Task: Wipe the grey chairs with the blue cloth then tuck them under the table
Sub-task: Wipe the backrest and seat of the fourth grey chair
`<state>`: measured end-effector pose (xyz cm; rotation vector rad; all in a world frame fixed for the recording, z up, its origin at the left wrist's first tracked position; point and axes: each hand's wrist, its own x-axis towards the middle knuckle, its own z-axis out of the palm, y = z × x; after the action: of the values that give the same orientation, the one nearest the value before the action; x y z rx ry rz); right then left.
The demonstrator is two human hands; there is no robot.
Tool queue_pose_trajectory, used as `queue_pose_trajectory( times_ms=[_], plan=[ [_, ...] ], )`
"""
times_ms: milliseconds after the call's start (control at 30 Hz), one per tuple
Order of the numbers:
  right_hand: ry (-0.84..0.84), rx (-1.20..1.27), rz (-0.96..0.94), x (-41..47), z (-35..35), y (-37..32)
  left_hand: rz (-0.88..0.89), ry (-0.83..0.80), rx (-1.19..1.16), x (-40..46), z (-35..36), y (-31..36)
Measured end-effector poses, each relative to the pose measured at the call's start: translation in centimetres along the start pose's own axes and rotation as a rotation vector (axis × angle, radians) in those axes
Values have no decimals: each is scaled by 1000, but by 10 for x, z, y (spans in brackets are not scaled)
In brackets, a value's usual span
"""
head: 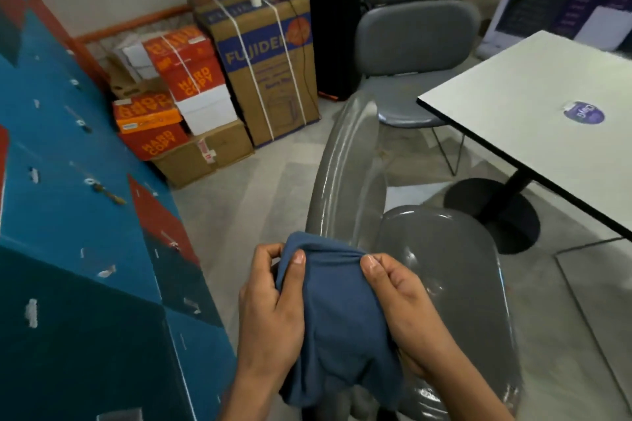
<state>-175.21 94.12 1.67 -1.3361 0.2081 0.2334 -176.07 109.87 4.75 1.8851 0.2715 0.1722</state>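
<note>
Both hands are bunching up the blue cloth (337, 311) right over the near grey chair (441, 270). Left hand (270, 311) pinches its top edge with thumb and curled fingers, right hand (400, 311) grips the other side. Second grey chair (410, 41) sits at the desk (533, 120).

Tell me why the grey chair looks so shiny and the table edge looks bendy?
Head view: light glares in white streaks off the glossy near chair; the wide-angle lens skews the table edge and lockers; the hands and blue cloth look sharp.
</note>
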Motion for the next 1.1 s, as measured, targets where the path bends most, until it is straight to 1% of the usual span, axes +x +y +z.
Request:
queue_pose_trajectory(
  times_ms=[133,300,367,500,567,667,833,1000,1100],
  plan=[
    [21,31,-7,-4,-3,2,20,-49,17,7,1,2],
    [18,-85,-53,-3,1,3,48,-25,41,12,-1,-3],
    [44,-97,-63,-2,4,5,58,-26,53,18,-3,-6],
    [166,-182,-113,10,10,6,77,-70,55,45,3,-12],
    [251,-244,-118,18,16,9,99,-109,62,63,6,-17],
    [382,-264,-115,29,31,13,118,-188,58,89,5,-24],
    [544,-330,-144,42,52,13,193,-291,51,124,3,-31],
    [650,-419,-156,43,58,12,237,-358,59,140,8,-34],
    [666,-475,-137,51,52,10,257,-362,72,147,15,-31]
  ],
)
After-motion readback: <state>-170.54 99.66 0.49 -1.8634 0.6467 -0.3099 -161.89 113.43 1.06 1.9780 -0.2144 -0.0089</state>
